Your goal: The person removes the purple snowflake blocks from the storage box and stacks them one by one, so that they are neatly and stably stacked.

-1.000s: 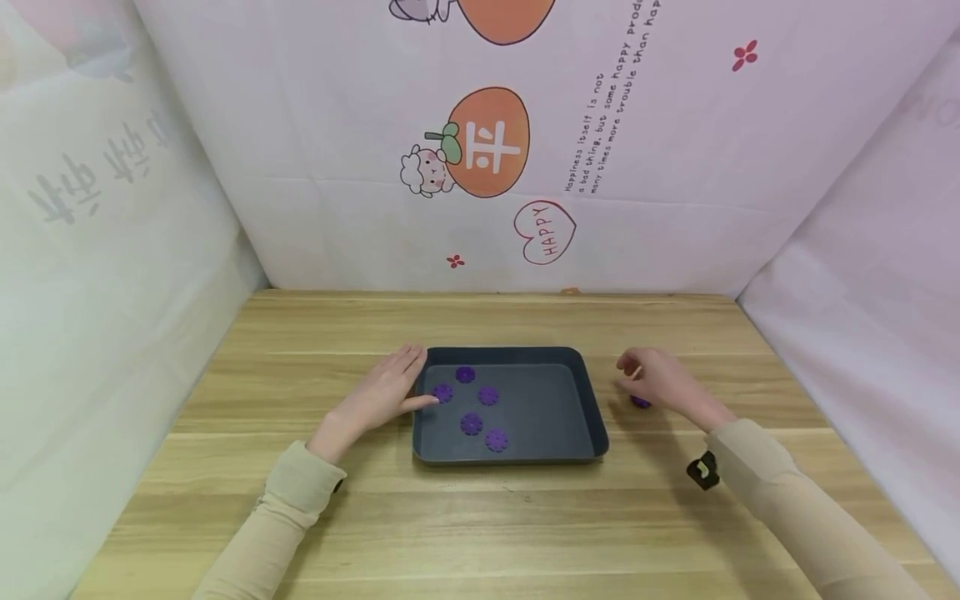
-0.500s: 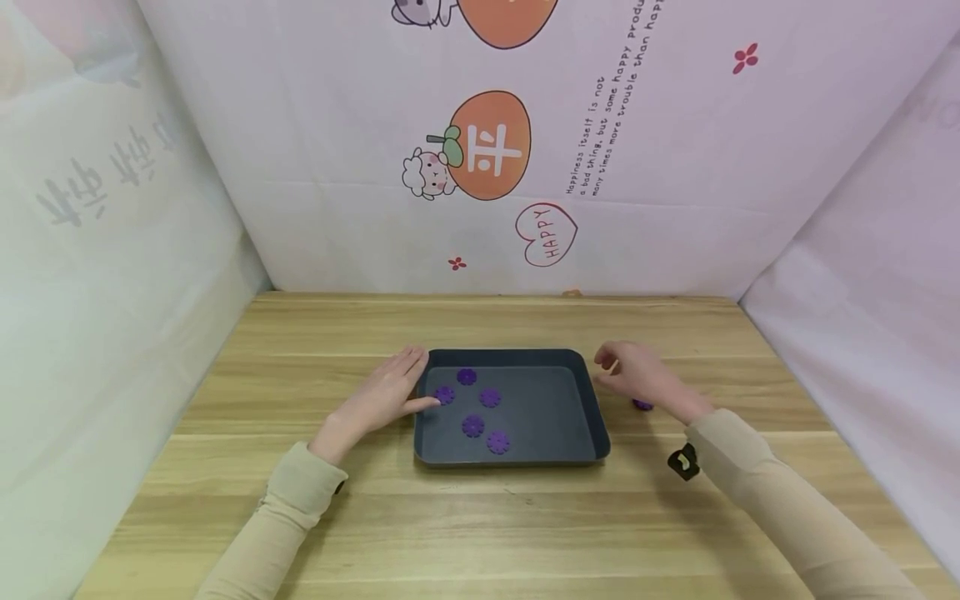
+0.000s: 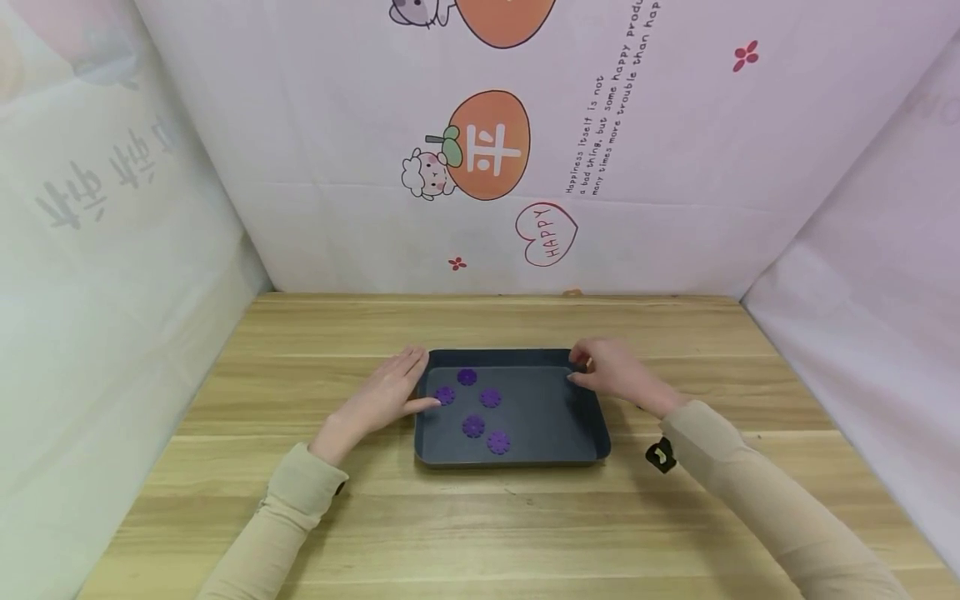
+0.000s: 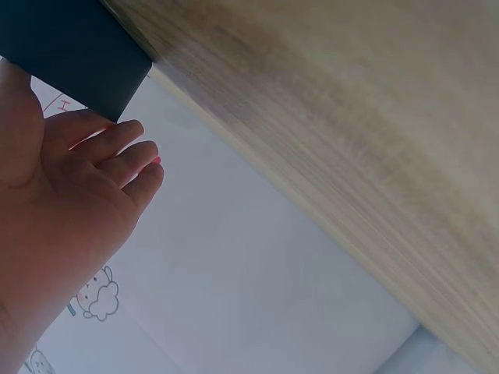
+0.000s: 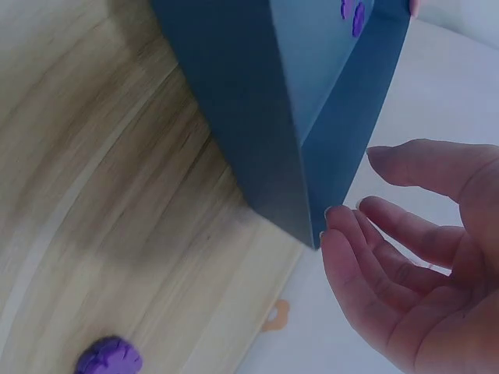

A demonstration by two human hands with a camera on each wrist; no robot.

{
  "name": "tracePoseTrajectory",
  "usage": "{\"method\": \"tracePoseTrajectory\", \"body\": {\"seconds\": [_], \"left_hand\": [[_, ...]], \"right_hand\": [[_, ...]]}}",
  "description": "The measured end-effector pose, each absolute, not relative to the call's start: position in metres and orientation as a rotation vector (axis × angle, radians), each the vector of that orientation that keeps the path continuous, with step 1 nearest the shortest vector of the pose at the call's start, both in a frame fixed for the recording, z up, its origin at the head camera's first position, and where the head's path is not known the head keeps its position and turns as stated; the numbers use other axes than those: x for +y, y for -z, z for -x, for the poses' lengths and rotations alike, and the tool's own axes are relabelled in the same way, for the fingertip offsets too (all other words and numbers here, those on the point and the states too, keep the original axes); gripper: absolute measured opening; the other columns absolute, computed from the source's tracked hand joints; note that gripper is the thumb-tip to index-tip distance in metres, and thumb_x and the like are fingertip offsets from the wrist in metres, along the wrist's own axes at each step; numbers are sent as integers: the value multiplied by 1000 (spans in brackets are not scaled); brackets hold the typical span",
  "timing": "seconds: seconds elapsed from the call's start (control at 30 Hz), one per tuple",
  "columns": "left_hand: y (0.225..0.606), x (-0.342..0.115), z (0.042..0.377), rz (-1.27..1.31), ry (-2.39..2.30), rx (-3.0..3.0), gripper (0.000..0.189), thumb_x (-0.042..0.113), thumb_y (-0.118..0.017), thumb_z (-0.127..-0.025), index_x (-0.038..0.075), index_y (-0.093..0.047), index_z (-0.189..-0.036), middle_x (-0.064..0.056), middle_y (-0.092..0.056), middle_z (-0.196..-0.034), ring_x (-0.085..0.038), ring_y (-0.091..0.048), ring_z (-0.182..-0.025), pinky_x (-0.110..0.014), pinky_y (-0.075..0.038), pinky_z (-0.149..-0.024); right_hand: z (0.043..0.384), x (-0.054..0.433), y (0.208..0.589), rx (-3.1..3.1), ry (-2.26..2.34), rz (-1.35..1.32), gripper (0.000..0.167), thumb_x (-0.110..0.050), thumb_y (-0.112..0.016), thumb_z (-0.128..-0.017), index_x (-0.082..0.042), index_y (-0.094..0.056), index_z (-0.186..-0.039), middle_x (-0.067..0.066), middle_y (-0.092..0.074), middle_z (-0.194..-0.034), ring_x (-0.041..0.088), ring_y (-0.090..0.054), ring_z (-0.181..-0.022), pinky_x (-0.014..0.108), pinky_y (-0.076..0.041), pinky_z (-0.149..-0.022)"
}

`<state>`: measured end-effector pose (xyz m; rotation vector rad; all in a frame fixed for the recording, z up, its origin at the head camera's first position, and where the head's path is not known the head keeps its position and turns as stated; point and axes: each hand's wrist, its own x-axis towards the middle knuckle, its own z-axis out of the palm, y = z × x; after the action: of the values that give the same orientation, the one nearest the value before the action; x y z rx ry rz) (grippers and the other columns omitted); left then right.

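Note:
A dark grey rectangular tray lies on the wooden table. Several purple flower-shaped discs are spread over its left half. My left hand rests on the tray's left rim with straight fingers, the thumb reaching inside over the edge. In the left wrist view, the left fingers lie against a tray corner. Over the tray's far right corner is my right hand, its fingers loosely bent. Between the right thumb and fingers there is a gap with nothing visible in it, in the right wrist view.
More purple discs, seemingly stacked, sit on the table right of the tray; the right wrist nearly hides them in the head view. A printed white cloth rises behind the table, with white cloth at both sides.
My right hand has moved left, from above the purple discs beside the tray to the tray's right rim. The left hand and the discs in the tray stay put.

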<state>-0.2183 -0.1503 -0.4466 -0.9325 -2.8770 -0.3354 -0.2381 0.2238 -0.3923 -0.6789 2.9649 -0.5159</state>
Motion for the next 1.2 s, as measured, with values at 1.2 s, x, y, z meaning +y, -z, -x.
{"method": "tracePoseTrajectory", "body": {"seconds": [1.2], "left_hand": [[445,-151,218,922,331,-2892,83,50,-61,-94,-8,-37,-149,-27,-40,-154,-42,-36,-146,-54,-34,-120]], "right_hand": [[244,160,407,2838,526,820,28,-12,-75,-87,3,-67,-109,17,-72,-102,24,-70,-86,37,-61,-77]]}}
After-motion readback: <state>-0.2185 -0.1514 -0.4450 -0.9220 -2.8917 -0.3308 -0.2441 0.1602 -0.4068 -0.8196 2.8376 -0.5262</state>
